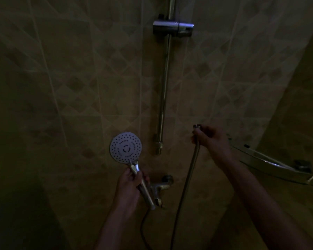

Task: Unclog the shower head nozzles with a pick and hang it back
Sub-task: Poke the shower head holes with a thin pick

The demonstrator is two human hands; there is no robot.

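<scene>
Shower head (125,147) in left hand (129,186); right hand (210,138) grips hose (186,177).

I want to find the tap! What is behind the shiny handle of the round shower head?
Behind the shiny handle of the round white shower head sits a metal wall tap. The handle and left hand cover its left part.

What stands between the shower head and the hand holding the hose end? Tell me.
In the head view, the lower end of the slide rail stands between the shower head and the right hand.
</scene>
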